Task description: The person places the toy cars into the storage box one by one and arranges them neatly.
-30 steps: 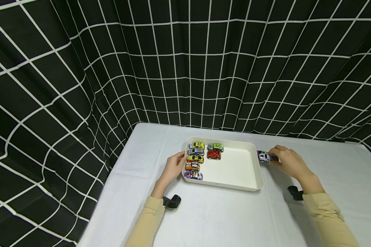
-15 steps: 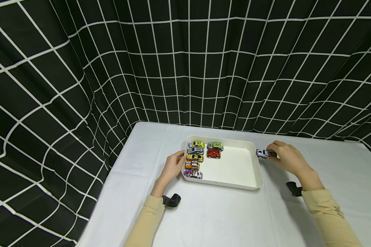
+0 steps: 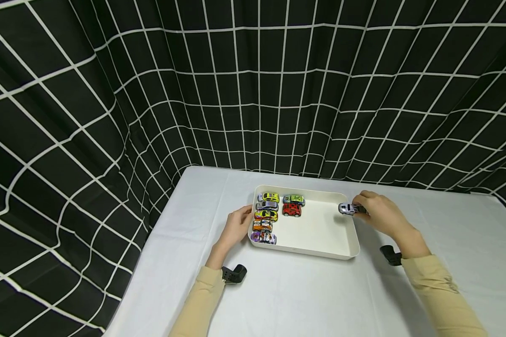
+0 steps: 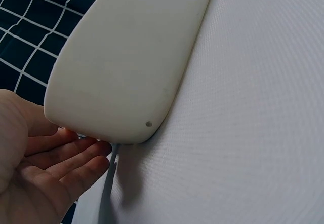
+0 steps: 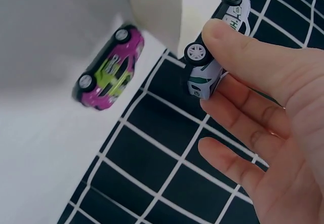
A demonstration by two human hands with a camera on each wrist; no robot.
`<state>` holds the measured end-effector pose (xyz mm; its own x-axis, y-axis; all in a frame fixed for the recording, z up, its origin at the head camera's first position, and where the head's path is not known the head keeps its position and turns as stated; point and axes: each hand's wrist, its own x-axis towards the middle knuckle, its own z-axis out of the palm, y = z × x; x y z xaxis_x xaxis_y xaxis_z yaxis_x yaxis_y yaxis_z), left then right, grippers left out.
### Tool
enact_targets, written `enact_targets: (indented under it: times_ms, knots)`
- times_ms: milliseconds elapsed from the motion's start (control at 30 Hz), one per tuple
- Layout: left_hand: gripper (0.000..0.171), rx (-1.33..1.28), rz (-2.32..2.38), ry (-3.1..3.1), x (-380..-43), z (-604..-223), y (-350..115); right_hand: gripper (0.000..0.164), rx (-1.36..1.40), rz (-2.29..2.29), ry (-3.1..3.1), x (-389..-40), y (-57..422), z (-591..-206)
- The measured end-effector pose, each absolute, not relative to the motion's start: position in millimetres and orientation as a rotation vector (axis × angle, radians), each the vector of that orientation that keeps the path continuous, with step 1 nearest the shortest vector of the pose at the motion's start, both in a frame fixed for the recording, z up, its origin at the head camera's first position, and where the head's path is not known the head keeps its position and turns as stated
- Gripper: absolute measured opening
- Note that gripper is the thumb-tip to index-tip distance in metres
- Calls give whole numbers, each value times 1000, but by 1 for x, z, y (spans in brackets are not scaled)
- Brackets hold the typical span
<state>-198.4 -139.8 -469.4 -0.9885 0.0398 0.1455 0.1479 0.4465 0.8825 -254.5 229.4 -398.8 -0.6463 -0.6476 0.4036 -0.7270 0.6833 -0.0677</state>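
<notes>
My right hand (image 3: 381, 213) pinches a white and silver toy car (image 3: 346, 208) between thumb and fingers, above the right rim of the white tray (image 3: 314, 234). Dark wheels and green trim on this car face the right wrist camera. My left hand (image 3: 237, 228) rests against the tray's left wall. In the left wrist view its fingers lie loosely extended at the tray's corner. Inside the tray, several toy cars form a column along the left side. A green car (image 3: 293, 200) and a red car (image 3: 292, 209) make up a second column beside them.
Just outside the tray's right wall, a pink and lime toy car (image 5: 109, 72) stands on the table in the right wrist view. White cloth (image 3: 303, 299) covers the table. Black curtains with a white grid (image 3: 278, 93) hang behind and to the left.
My right hand has carried the white toy car leftward, from outside the tray to over its right rim. The left hand and the cars in the tray have stayed put.
</notes>
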Motion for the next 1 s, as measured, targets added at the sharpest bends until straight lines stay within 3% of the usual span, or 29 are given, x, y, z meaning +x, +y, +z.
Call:
enact_targets:
  times_ms: [1000]
  knots:
    - [33, -187, -1588, -2570, -200, -472, -140, 26, 1139, 192, -2616, -251, 174, -396]
